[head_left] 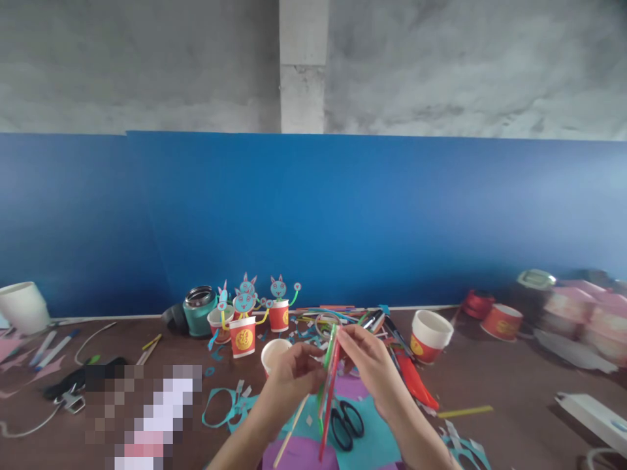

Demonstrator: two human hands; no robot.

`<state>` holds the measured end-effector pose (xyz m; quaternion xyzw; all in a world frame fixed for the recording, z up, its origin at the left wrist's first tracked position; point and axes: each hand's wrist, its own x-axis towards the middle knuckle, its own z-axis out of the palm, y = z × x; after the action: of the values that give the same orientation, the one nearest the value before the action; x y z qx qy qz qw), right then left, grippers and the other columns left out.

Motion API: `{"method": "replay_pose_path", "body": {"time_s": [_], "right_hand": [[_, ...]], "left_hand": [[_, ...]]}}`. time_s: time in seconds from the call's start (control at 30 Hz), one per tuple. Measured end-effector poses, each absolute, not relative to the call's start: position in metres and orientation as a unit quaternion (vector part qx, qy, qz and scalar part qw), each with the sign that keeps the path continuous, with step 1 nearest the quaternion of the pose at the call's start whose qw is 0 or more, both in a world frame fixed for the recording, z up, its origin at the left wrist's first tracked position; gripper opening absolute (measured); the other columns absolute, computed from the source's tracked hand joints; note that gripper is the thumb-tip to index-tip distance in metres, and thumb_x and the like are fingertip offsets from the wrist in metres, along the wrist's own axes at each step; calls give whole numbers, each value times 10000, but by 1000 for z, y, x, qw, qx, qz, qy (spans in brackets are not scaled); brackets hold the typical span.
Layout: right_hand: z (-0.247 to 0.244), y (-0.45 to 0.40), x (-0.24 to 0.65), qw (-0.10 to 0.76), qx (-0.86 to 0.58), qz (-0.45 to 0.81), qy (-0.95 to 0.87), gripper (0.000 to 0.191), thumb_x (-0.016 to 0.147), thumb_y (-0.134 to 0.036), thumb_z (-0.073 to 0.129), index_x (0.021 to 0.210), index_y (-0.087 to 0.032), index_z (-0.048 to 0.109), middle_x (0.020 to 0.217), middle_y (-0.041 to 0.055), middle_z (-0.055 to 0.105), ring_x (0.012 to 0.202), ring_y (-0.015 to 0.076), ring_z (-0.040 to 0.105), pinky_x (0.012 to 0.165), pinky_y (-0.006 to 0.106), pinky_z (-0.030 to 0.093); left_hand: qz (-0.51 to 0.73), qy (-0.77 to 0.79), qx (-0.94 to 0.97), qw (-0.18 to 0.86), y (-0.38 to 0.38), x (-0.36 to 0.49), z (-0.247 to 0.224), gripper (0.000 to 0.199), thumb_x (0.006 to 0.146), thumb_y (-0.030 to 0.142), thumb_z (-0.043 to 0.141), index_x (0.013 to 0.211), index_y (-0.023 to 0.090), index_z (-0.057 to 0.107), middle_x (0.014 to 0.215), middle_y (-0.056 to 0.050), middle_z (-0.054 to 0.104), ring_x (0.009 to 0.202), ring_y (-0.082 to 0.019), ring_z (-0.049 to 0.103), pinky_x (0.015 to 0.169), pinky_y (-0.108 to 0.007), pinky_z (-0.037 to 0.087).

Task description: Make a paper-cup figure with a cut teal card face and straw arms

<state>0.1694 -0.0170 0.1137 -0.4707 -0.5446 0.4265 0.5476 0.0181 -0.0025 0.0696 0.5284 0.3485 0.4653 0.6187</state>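
Note:
A small bundle of green and red drinking straws hangs upright, slightly tilted, between my hands. My right hand pinches the upper ends with thumb and forefinger. My left hand has its fingers curled against the green side of the straws, a little lower. Underneath lie black-handled scissors on blue paper and purple paper. A pale thin stick slants below my left hand. A white paper cup stands just behind that hand, partly covered by it.
Red paper cups with blue cat-faced cutouts stand at the back left beside a teal flask. Pens and straws lie behind my hands. Another paper cup, an orange-red strip and a yellow straw are on the right.

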Motion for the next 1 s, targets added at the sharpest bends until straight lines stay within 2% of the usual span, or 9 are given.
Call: {"method": "replay_pose_path", "body": {"time_s": [0.13,0.27,0.4,0.53,0.63,0.7,0.83,0.9,1.0], "right_hand": [[117,-17,172,562,-466,436,-526,428,730,-585,594,816,-167,557,587,-28,509,533,129,495,480,231,378],[116,-17,174,551,-474,388,-566,341,744,-480,622,863,-166,557,628,-25,534,580,129,509,525,230,383],[110,-14,180,512,-469,350,-629,154,787,-314,589,849,-175,559,737,-3,595,683,139,546,611,238,402],[104,-11,186,455,-450,365,-676,83,768,-241,596,740,-180,547,641,-38,542,616,119,511,558,223,371],[106,-9,187,486,-461,403,-624,168,742,-321,648,761,-177,564,629,-34,555,595,123,515,538,227,371],[108,-9,185,537,-469,419,-562,265,722,-407,675,808,-173,584,643,-23,575,589,127,519,534,233,379],[110,-8,181,607,-437,463,-475,377,681,-498,707,829,-172,588,660,-19,581,604,127,532,554,231,397],[110,-8,179,614,-425,480,-461,395,676,-507,714,839,-174,578,652,-24,574,598,120,529,547,221,392],[111,-9,176,598,-429,487,-471,415,675,-522,713,836,-171,559,583,-45,539,502,87,460,472,199,329]], "left_hand": [[452,371,547,599,-5,19,72,243,597,249,734,761,142,591,596,27,564,543,-91,510,522,-208,394],[456,421,580,528,-11,20,82,114,643,198,664,733,138,625,573,30,542,505,-87,493,499,-207,412],[424,457,605,496,-11,18,82,162,648,233,665,777,136,676,578,19,528,452,-97,459,373,-200,384],[443,433,583,526,-11,10,88,208,616,245,737,793,152,677,540,44,500,438,-89,451,341,-172,349],[469,345,482,654,-11,0,96,199,675,314,737,725,136,665,664,-3,612,493,-69,522,467,-174,434],[497,263,408,719,-11,-6,100,279,703,382,722,835,137,696,863,-65,676,732,-133,634,672,-217,508],[534,114,371,751,-13,-5,100,467,632,399,782,1019,159,682,1152,-105,639,1125,-254,555,981,-319,421],[548,117,382,735,-15,0,99,444,624,318,804,1023,168,677,1133,-96,651,1110,-246,566,975,-311,422],[572,185,374,706,-17,7,100,275,705,305,751,931,162,685,978,-78,693,873,-177,647,791,-261,492]]}}
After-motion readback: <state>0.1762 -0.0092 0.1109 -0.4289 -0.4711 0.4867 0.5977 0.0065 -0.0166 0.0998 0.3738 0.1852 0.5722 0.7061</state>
